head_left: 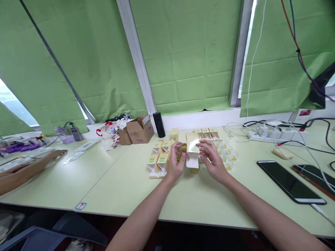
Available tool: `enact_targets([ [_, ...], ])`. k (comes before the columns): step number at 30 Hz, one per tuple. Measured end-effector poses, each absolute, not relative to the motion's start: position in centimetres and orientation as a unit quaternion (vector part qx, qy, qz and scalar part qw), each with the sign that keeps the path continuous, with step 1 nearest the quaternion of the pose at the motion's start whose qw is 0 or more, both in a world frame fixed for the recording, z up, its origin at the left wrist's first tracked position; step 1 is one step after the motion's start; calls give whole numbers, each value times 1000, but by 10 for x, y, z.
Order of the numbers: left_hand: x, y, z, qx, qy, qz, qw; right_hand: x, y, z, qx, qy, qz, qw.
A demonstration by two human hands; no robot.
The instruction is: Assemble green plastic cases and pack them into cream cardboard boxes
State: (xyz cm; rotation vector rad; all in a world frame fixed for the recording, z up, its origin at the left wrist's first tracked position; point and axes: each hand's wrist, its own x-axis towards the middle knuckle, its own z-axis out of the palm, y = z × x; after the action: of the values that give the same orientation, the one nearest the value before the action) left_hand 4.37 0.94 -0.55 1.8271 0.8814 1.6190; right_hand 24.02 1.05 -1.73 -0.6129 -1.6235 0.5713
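Observation:
Between my hands is a small cream cardboard box (pixel 193 141), its white end flap hanging open toward me. My right hand (pixel 214 162) has its fingertips on the box's right side. My left hand (pixel 176 162) is curled at its left side. Something yellow-green (pixel 183 149) shows at my left fingers; I cannot tell whether they hold it or it lies behind them. Several similar boxes with green windows (pixel 162 160) stand open-flapped left of my left hand. Several clear plastic pieces with yellow centres (pixel 231 155) lie beyond my right hand.
More small boxes (pixel 206 133) stand in a row behind. At the back are a brown carton (pixel 140 130) and a black cylinder (pixel 158 124). A phone (pixel 290 181), cables and a power strip (pixel 277 135) lie right. Another person's arm (pixel 28 170) rests far left.

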Motion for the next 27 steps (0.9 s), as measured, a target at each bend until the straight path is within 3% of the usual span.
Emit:
enact_targets([
  [13, 42, 5, -4, 728, 313, 569, 218, 240, 12, -19, -267, -699, 271, 606],
  [27, 50, 8, -5, 677, 340, 600, 257, 240, 10, -18, -270, -701, 294, 591],
])
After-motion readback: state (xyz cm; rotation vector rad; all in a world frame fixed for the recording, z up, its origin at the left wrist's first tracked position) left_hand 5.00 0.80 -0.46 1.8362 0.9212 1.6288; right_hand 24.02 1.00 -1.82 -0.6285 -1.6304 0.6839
